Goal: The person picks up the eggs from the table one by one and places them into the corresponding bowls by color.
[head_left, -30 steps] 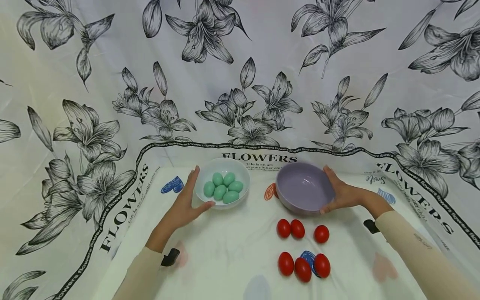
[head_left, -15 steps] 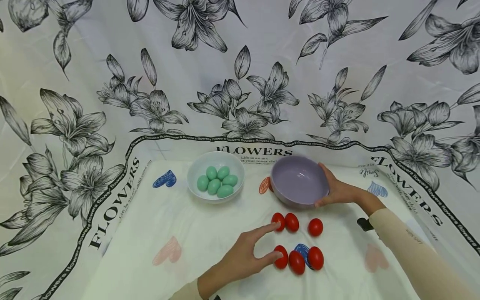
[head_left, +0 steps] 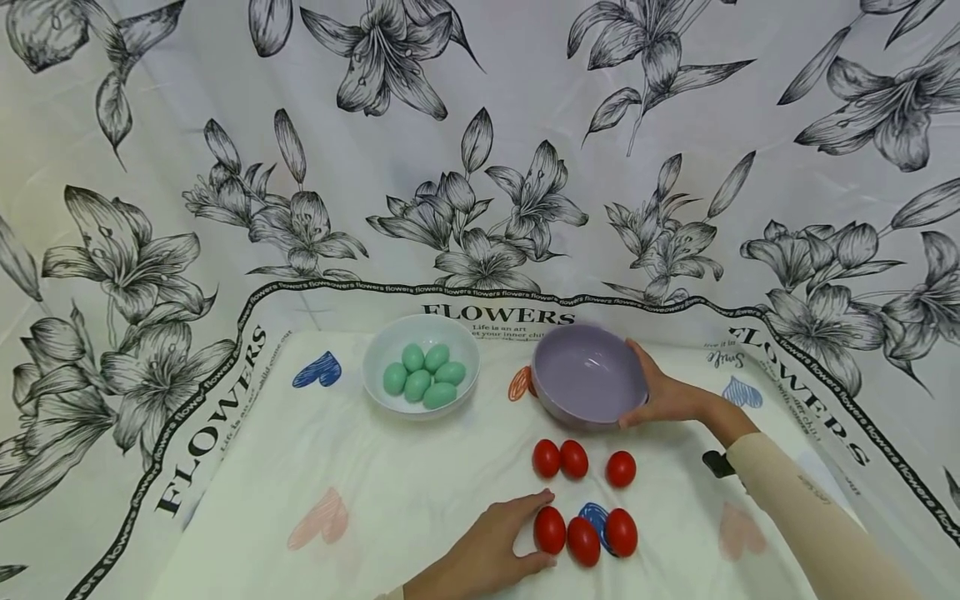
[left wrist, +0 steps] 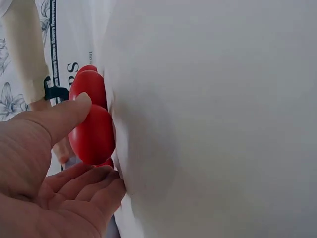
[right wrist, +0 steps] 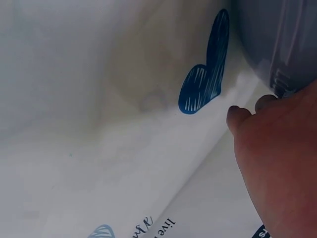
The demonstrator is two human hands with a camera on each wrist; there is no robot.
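Observation:
My left hand (head_left: pixel 487 546) is low over the cloth, thumb and index fingertip spread on either side of a red egg (head_left: pixel 550 530), the leftmost of the front row. In the left wrist view the thumb overlaps the red eggs (left wrist: pixel 92 134) while the other fingers lie below them, touching the cloth. My right hand (head_left: pixel 663 396) holds the side of a purple bowl (head_left: pixel 588 375), thumb at the near side and fingers behind. Nothing is inside that bowl. At the edge of the right wrist view, fingers (right wrist: pixel 238 119) show beside its wall.
A white bowl (head_left: pixel 382 400) with several green eggs (head_left: pixel 417 385) stands left of the purple one. More red eggs (head_left: pixel 573 459) lie in two rows in front of the purple bowl. A flower-printed cloth (head_left: pixel 405 467) covers the table and hangs behind.
My left hand has left the white bowl, moved right and toward me, and come down around the front-left red egg. My right hand stays at the purple bowl. The view has shifted slightly.

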